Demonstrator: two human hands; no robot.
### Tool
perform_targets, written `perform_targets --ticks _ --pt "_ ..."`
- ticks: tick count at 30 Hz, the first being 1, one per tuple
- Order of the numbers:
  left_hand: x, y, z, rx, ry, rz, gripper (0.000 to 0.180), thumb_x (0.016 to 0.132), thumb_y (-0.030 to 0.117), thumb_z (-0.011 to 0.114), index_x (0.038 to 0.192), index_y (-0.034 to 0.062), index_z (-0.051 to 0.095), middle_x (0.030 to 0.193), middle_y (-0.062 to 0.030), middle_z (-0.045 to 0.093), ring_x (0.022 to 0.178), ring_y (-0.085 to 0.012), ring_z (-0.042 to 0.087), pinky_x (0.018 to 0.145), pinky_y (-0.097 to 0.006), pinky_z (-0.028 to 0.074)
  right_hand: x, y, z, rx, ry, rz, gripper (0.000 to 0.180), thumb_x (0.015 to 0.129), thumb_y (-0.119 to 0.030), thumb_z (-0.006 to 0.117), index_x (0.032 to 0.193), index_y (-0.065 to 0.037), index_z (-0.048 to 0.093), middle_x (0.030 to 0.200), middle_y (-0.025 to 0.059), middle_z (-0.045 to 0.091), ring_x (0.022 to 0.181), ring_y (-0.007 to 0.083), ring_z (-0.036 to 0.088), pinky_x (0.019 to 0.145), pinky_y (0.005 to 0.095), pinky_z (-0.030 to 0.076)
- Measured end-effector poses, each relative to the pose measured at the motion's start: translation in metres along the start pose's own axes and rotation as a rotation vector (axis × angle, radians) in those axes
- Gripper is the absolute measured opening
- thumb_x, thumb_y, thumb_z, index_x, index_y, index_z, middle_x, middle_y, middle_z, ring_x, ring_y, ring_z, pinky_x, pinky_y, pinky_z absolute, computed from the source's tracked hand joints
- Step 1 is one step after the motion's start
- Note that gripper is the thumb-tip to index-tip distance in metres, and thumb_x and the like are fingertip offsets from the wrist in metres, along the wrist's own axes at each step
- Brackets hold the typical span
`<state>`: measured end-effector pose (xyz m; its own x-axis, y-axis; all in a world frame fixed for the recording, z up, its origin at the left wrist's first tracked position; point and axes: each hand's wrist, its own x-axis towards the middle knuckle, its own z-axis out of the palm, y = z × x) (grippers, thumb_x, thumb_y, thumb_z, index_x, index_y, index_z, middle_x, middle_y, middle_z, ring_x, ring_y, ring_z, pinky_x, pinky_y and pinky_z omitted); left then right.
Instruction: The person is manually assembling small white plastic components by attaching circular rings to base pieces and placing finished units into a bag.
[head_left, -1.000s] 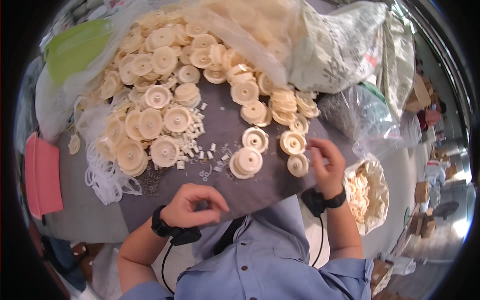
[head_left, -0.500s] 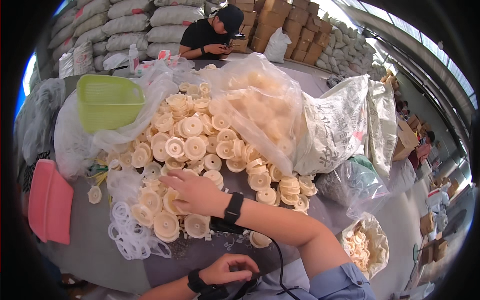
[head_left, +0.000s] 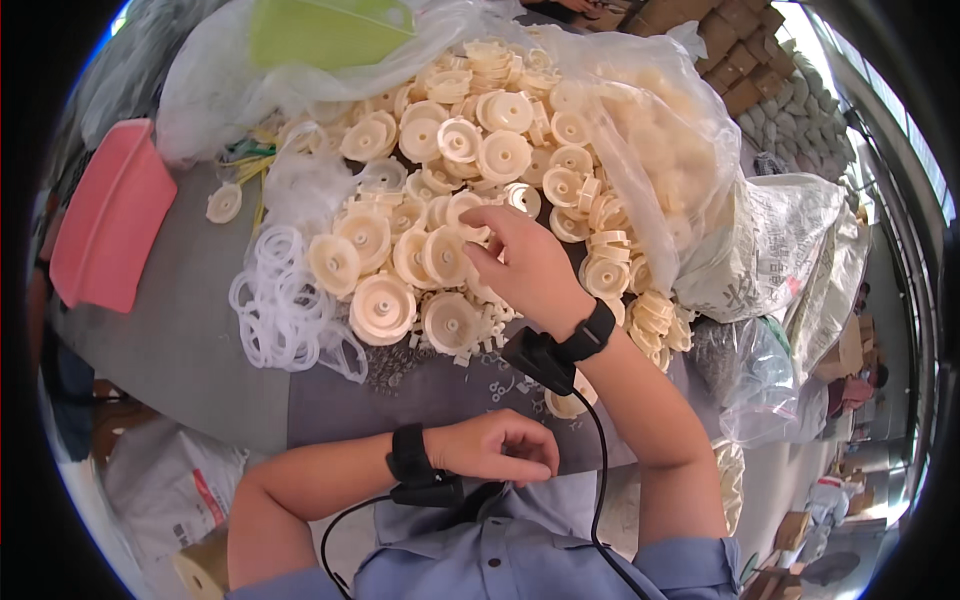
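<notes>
We note the right hand [head_left: 525, 265] at centre frame, fingers pinched narrow on one of the cream-coloured round plastic wheel discs [head_left: 447, 255] at the near edge of the heap. Whether the disc is already lifted clear or only touched, we cannot tell. The left hand [head_left: 497, 447] rests at lower centre, at the near edge of the grey worktop [head_left: 170, 340], curled into a loose fist; we cannot tell if it holds anything.

The heap of discs spills from a torn clear plastic bag [head_left: 650, 130] in the upper right of the frame and lies loosely stacked, many discs leaning on one another.

Risks, as we judge them:
- Pulling one disc from the slope could loosen its neighbours — several sit just beside the worktop's near edge, and one disc [head_left: 567, 404] already lies at that edge under the right forearm.
- The black cable [head_left: 600, 470] running from the black wrist band [head_left: 590, 332] hangs across the lower centre; a quick reach could drag it through the small cream offcuts [head_left: 480, 345] scattered there.
- The tangle of translucent white plastic rings [head_left: 285, 310] left of centre lies touching the discs — a ring could catch on a disc and come along with it.
</notes>
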<state>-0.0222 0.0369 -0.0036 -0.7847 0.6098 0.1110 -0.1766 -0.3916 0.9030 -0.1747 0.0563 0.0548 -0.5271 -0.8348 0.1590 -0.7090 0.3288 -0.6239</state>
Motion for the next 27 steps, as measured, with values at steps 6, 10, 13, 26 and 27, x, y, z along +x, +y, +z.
perform_targets --ticks 6,10,13,26,27 --pt "-0.006 -0.011 0.007 -0.115 -0.052 -0.015 0.014 0.08 0.013 0.054 0.087 0.0014 0.057 0.07 0.0001 0.057 0.061 -0.0043 0.052 0.056 -0.02 0.04 -0.007 -0.015 0.019 -0.147 -0.05 -0.077 0.027 0.072 -0.021 0.06 0.094 -0.009 0.051 0.091 0.0082 0.052 0.076 0.0266 0.055 0.064 0.0346 0.045" --pt "-0.004 -0.009 0.005 -0.048 -0.052 -0.004 0.015 0.081 0.016 0.055 0.086 0.0014 0.056 0.069 0.0005 0.056 0.06 -0.0043 0.051 0.055 -0.019 0.04 -0.008 -0.019 0.025 -0.252 -0.089 -0.05 0.018 0.07 -0.022 0.062 0.077 -0.009 0.053 0.084 0.008 0.051 0.073 0.0263 0.055 0.061 0.0353 0.044" --pt "-0.001 -0.005 0.002 -0.083 -0.074 -0.03 0.014 0.08 0.016 0.055 0.084 0.0022 0.056 0.071 0.0005 0.056 0.059 -0.0038 0.051 0.05 -0.018 0.038 -0.007 -0.011 0.013 -0.087 0.063 -0.048 0.014 0.071 -0.017 0.061 0.079 -0.007 0.055 0.087 0.0081 0.054 0.068 0.0239 0.055 0.058 0.0324 0.044" --pt "-0.032 0.017 0.003 0.009 -0.203 -0.011 0.023 0.077 0.018 0.06 0.089 -0.0013 0.058 0.075 -0.0065 0.06 0.063 -0.0117 0.056 0.055 -0.022 0.044 -0.167 -0.027 0.005 1.189 0.315 0.393 0.013 0.081 -0.008 0.05 0.091 -0.001 0.045 0.078 0.0084 0.055 0.055 0.0136 0.051 0.05 0.0246 0.042" --pt "-0.042 0.021 0.007 0.061 -0.12 0.023 0.023 0.076 0.018 0.061 0.089 -0.0013 0.058 0.076 -0.0069 0.06 0.064 -0.0125 0.057 0.057 -0.024 0.045 -0.177 -0.026 0.01 1.244 0.269 0.386 0.014 0.081 -0.009 0.051 0.09 -0.001 0.044 0.076 0.0088 0.055 0.055 0.0143 0.052 0.051 0.0249 0.043"
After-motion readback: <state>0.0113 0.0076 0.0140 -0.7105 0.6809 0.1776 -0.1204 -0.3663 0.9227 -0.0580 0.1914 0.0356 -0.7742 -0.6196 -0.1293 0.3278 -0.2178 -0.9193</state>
